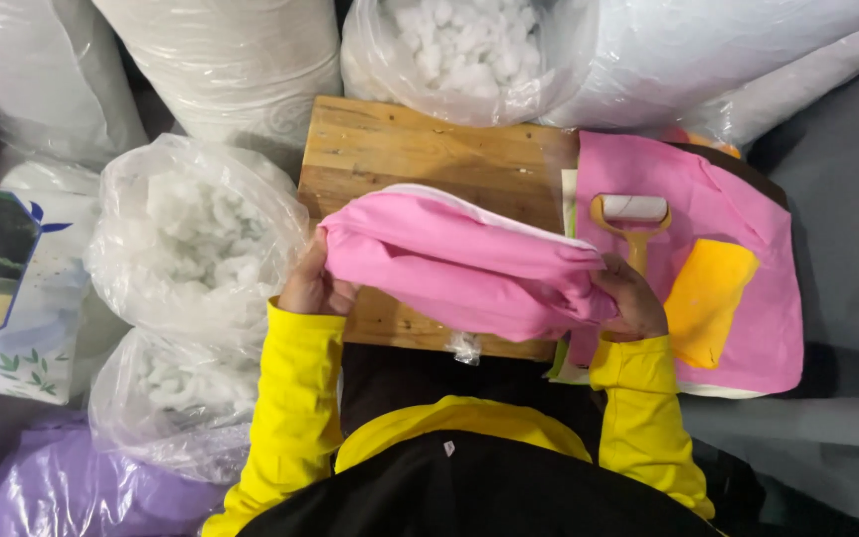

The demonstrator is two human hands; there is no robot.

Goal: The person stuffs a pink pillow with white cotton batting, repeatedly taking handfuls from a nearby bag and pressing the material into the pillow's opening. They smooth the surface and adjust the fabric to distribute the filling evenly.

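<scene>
wooden board (400, 149), bags of white stuffing (191, 229), lint roller (633, 214), yellow cloth (708, 298)

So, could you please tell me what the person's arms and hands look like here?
Both arms wear bright yellow long sleeves, creased and ending at the wrists. The left hand and right hand are bare: no gloves, and no rings or watch visible. A black garment with yellow trim covers the chest.

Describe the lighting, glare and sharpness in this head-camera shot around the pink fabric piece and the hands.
Head view: soft, even light on the pink fabric piece, gripped by the left hand and right hand, both reasonably sharp; glare on the clear plastic bag of white stuffing washes out detail; the wooden board shows clear grain; lower corners fall dark.
</scene>
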